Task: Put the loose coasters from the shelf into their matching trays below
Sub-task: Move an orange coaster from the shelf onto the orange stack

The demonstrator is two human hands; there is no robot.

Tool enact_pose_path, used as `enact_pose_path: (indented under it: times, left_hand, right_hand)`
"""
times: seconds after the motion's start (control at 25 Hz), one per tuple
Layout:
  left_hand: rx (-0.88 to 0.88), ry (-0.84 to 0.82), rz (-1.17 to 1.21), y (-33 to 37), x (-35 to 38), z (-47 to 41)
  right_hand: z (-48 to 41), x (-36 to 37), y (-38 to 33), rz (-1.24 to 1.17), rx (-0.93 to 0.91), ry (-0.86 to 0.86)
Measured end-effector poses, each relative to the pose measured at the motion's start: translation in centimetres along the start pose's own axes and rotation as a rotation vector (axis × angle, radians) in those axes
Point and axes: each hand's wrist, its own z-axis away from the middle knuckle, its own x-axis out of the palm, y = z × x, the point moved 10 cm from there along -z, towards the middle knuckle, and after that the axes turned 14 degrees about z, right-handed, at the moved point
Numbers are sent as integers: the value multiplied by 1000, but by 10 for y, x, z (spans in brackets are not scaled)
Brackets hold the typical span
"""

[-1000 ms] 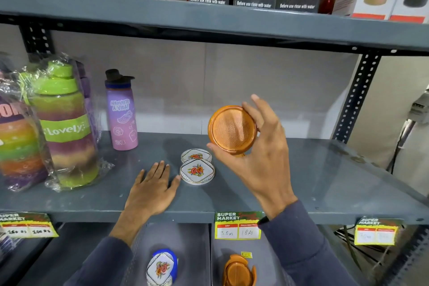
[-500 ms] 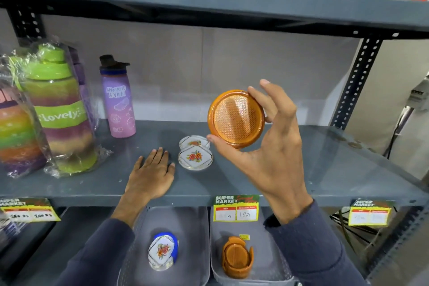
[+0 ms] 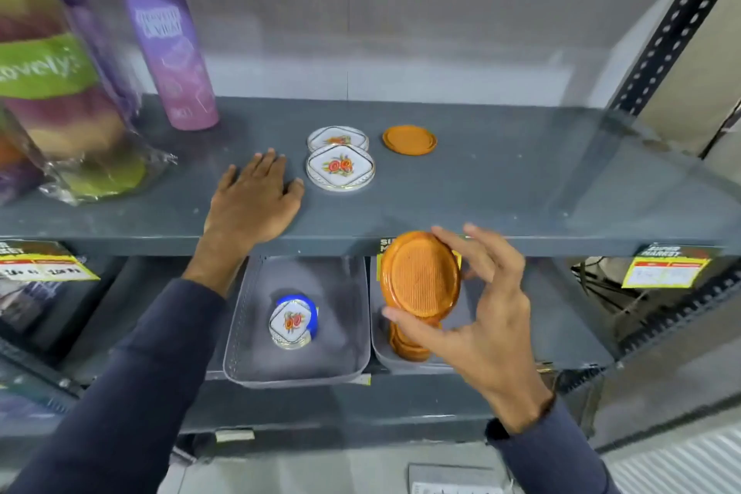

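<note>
Head view, right hand (image 3: 477, 317): holds an orange coaster (image 3: 419, 275) by its rim, thumb at 6 o'clock and fingers (image 3: 487, 253) at 2 o'clock, clamped on the edge. The disc is tilted face toward the camera, just in front of the shelf lip and above the right tray (image 3: 379, 341); judged to be on its way down to the matching stack.

Left hand (image 3: 252, 201): lies flat, palm down on the shelf (image 3: 521, 180), fingers spread and gripping nothing. It looks like a brace while the other hand works. It sits just at 9 o'clock of the floral coasters.

Loose on shelf: two white floral coasters (image 3: 341, 168), overlapping, the near one partly covering the far one. A thin orange pile (image 3: 409, 140) lies at 2 o'clock from them, apart; I cannot count its discs.

Left tray (image 3: 248, 333): grey plastic, holds a floral coaster set in a blue holder (image 3: 294, 319), near the middle.

Right tray contents: an orange stack (image 3: 409, 345), mostly hidden behind the held coaster and hand.

Far left of shelf: a purple bottle (image 3: 168, 48) and wrapped striped bottles (image 3: 52, 84), well apart from the coasters.

Progress: judged partway; both kinds remain on the shelf.
</note>
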Motion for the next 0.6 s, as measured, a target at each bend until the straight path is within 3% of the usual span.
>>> enact_pose_path:
  times: [0.28,0.6]
  left_hand:
    - [8,49,55,2,-7,2]
    - [4,85,59,0,-8,1]
  right_hand:
    - [77,97,111,-38,402,-261]
    - [124,188,214,286,699,-598]
